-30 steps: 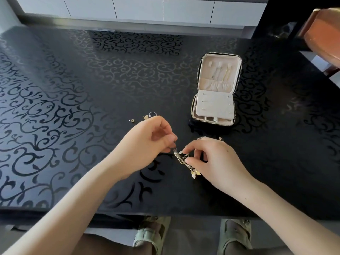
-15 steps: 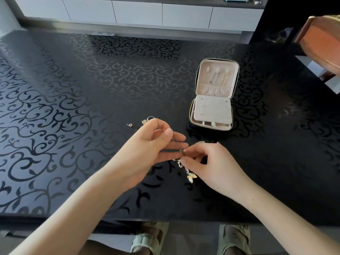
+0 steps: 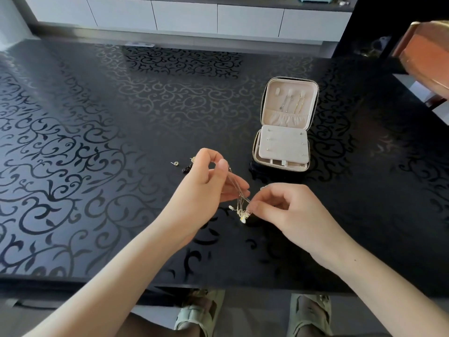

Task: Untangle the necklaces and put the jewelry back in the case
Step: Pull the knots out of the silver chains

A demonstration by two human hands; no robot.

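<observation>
The tangled necklaces (image 3: 239, 199) hang in the air just above the black patterned table (image 3: 97, 142), strung between both hands, thin chains running down to a clump of small pale pendants. The left hand (image 3: 206, 188) is raised, thumb and forefinger pinched shut on the upper end of the chains, its other fingers stretched flat beneath them. The right hand (image 3: 286, 210) sits lower, knuckles up, fingers curled and fingertips pinched on the lower clump. Beyond the right hand, the jewelry case (image 3: 284, 132) stands open, lid upright, chains hanging inside it. Beside the left hand, small earrings (image 3: 175, 163) lie loose on the table.
</observation>
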